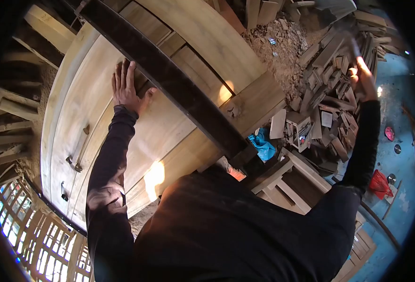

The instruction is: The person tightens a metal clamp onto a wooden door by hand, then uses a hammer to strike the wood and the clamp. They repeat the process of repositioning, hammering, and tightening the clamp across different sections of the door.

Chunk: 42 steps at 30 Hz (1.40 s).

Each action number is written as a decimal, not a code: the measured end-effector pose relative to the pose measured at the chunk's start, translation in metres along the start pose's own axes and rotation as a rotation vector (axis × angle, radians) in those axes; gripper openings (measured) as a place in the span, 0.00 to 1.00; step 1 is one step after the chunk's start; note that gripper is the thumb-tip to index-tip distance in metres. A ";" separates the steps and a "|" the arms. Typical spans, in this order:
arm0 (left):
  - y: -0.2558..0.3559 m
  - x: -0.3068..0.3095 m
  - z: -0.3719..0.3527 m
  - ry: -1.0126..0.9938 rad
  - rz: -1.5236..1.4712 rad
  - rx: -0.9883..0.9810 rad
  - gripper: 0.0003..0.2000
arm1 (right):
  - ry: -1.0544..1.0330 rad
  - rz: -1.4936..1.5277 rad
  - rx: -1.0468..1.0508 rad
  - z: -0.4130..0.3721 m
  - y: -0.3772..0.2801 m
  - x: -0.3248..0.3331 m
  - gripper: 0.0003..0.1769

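My left hand (125, 89) lies flat on a large pale wooden door (90, 94), fingers together and pointing away from me, right beside a dark beam (170, 80) that crosses the door diagonally. My right hand (365, 77) is raised out to the right above a heap of wood offcuts (327, 98). It is blurred and lit by the sun. A thin streak rises from its fingers, but I cannot tell whether it grips anything. Both arms are in dark sleeves.
The door carries a metal handle (78, 150) and a latch (64, 191). A blue cloth (263, 144) lies by the beam's near end, with sawdust (283, 42) beyond. A wooden frame (287, 185) stands below me, and a red bag (379, 181) is on the blue floor. Window frames (43, 239) lean at lower left.
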<state>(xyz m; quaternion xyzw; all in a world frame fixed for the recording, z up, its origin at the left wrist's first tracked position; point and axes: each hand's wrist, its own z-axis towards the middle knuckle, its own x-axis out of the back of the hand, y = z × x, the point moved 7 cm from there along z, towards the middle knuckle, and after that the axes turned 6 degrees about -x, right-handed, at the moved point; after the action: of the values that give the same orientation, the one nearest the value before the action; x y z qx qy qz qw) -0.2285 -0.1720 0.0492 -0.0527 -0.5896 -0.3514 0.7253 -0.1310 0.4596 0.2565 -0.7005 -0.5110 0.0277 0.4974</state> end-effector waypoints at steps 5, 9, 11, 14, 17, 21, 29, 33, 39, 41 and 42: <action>-0.004 -0.002 0.003 0.015 -0.008 -0.006 0.48 | 0.166 -0.519 0.057 0.061 -0.002 -0.003 0.21; -0.004 -0.005 0.000 -0.015 0.023 0.028 0.48 | -0.476 -0.478 -0.288 -0.063 0.084 -0.171 0.23; -0.003 -0.007 -0.007 -0.036 0.010 0.008 0.49 | -0.466 -0.321 -0.361 -0.057 0.100 -0.144 0.22; -0.006 -0.007 0.000 -0.023 0.019 0.017 0.49 | -0.285 -0.243 -0.272 -0.035 0.075 -0.114 0.21; -0.007 -0.008 0.002 -0.014 0.020 0.007 0.49 | -0.112 -0.213 -0.114 0.007 0.037 -0.046 0.22; -0.005 -0.006 0.000 -0.016 0.019 0.005 0.49 | 0.135 -0.440 0.062 0.052 0.027 -0.019 0.22; 0.000 -0.001 0.008 -0.014 0.013 0.015 0.51 | -0.321 -0.272 -0.220 -0.048 0.043 -0.109 0.21; 0.002 0.001 0.003 -0.016 -0.025 0.025 0.51 | -0.093 -0.134 -0.071 0.037 0.004 0.008 0.23; -0.003 -0.004 0.000 -0.015 -0.031 0.011 0.52 | -0.256 -0.566 0.042 0.000 0.057 -0.103 0.20; -0.001 -0.002 0.005 -0.040 0.002 0.024 0.52 | -0.479 -0.471 -0.386 -0.090 0.078 -0.164 0.19; 0.001 -0.001 0.001 -0.054 0.011 0.041 0.52 | -0.540 -0.271 -0.523 -0.079 0.078 -0.148 0.19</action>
<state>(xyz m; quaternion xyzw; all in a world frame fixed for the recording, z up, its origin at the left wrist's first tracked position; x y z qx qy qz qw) -0.2290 -0.1698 0.0487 -0.0504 -0.6157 -0.3338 0.7120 -0.1045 0.2975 0.1703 -0.6972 -0.7010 0.0140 0.1490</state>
